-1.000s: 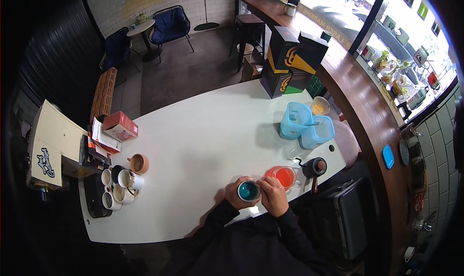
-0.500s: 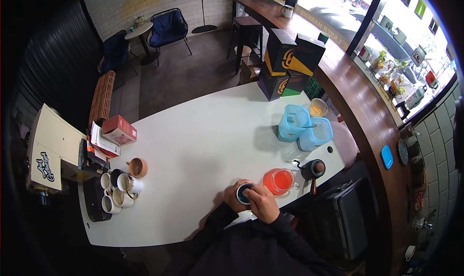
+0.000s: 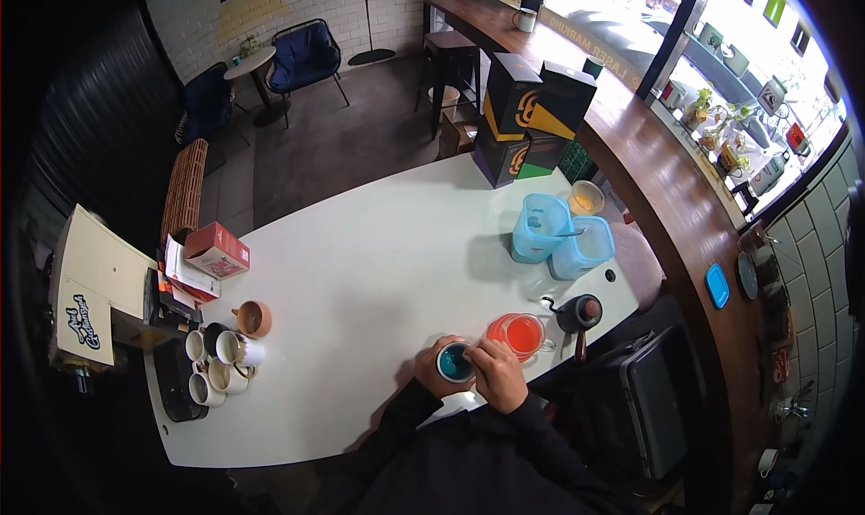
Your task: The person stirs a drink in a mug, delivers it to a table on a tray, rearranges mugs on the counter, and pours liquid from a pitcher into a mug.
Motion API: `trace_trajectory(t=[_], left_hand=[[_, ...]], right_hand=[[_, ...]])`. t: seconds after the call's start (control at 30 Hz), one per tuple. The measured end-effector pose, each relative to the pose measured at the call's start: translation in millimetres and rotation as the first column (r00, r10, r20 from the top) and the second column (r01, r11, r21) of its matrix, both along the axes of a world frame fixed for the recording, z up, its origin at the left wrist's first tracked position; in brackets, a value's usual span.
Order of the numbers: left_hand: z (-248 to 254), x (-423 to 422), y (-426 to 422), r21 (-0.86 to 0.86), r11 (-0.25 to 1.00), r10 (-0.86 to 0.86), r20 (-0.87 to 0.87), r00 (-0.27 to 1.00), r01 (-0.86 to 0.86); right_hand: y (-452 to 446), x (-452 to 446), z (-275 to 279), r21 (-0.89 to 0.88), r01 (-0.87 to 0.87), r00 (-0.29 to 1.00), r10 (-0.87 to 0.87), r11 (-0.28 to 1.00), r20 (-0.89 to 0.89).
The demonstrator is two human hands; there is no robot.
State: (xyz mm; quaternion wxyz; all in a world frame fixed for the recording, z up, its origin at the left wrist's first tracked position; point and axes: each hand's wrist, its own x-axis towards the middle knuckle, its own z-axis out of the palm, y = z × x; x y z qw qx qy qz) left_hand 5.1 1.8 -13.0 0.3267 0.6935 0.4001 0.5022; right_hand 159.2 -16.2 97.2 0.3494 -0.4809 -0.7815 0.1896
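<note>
My left hand (image 3: 434,371) is wrapped round the side of a small cup (image 3: 454,363) near the table's front edge. Inside the cup it looks teal, with a pale rim. At the cup's right rim my right hand (image 3: 501,375) has its fingers pinched together; whatever they hold is too small or hidden to name. Just beyond the right hand stands a glass jug (image 3: 523,336) of red liquid. To its right is a dark hand coffee grinder (image 3: 578,314) with a wooden handle.
Two light-blue plastic containers (image 3: 543,229) stand at the right, beside a small tub (image 3: 586,197). Black boxes (image 3: 532,109) are stacked at the far edge. Several mugs (image 3: 240,347), a brown cup (image 3: 253,319) and a red box (image 3: 217,249) occupy the left of the white table (image 3: 360,272).
My right hand has shifted slightly right, from over the cup to its rim, showing more of the teal inside. My left hand keeps its hold. The camera view has shifted a little.
</note>
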Motion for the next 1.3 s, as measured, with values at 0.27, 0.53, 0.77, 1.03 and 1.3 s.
trace_trajectory(t=[0.27,0.53,0.77,1.03,1.3], left_hand=[[-2.4,-2.9,-3.4,-0.052,0.998,-0.028,0.003,1.000,0.028],[-18.8,0.5,-2.0,0.022,1.000,0.009,0.004,1.000,-0.009],[-7.3,-3.1,-1.6,-0.026,0.999,-0.030,-0.016,0.999,0.030],[2.9,0.5,-2.0,-0.043,0.999,0.021,0.003,1.000,-0.021],[-8.1,-1.7,-1.3,-0.023,1.000,0.006,-0.022,1.000,-0.006]], right_hand=[[1.5,-9.5,-6.8,0.006,0.031,0.999,-0.031,1.000,-0.045],[-1.0,-11.3,-0.8,0.024,-0.106,0.992,0.107,0.994,-0.066],[0.7,1.1,6.9,-0.008,-0.135,0.991,0.135,0.991,0.004],[7.7,3.5,-3.1,-0.001,0.008,1.000,-0.008,1.000,0.004],[5.3,-9.5,-5.5,-0.048,-0.003,0.999,0.000,0.999,-0.052]])
